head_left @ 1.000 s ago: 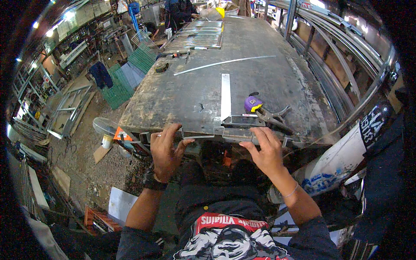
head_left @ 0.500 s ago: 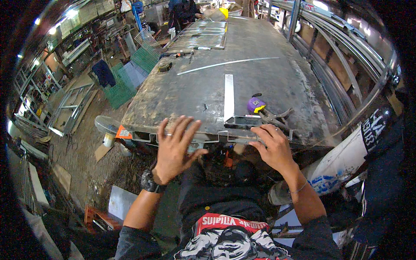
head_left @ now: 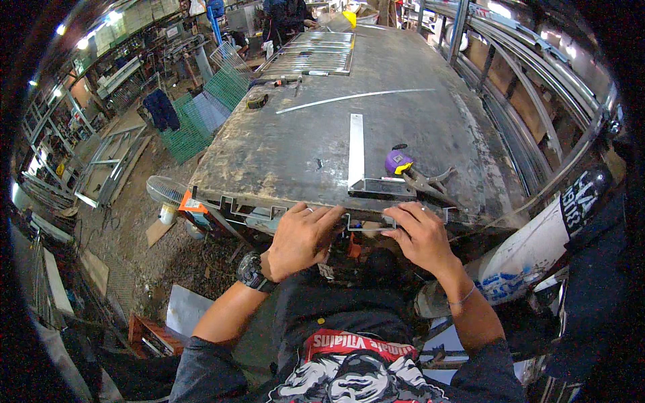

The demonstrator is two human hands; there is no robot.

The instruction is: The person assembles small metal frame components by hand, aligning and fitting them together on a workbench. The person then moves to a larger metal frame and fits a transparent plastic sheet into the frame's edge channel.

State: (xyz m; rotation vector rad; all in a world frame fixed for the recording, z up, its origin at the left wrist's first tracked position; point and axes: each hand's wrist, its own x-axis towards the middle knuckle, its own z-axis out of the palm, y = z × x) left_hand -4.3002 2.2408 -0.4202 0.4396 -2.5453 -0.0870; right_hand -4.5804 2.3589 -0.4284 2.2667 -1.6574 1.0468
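Along the near edge of the table, it's two-handed work around a bent strip. The left hand has its fingers drawn together by the strip's near-left corner; whether it grips anything, I can't tell. The right hand curves over the other side, thumb and forefinger slightly parted, and a firm hold can't be made out. The step looks like adjusting the strip by the edge; the next move, I'd judge, calls for a light, even touch from both sides. Just beyond lies the square, white blade pointing away, with the pliers and purple tape to its right. Farther out, a thin bar, then the grille.
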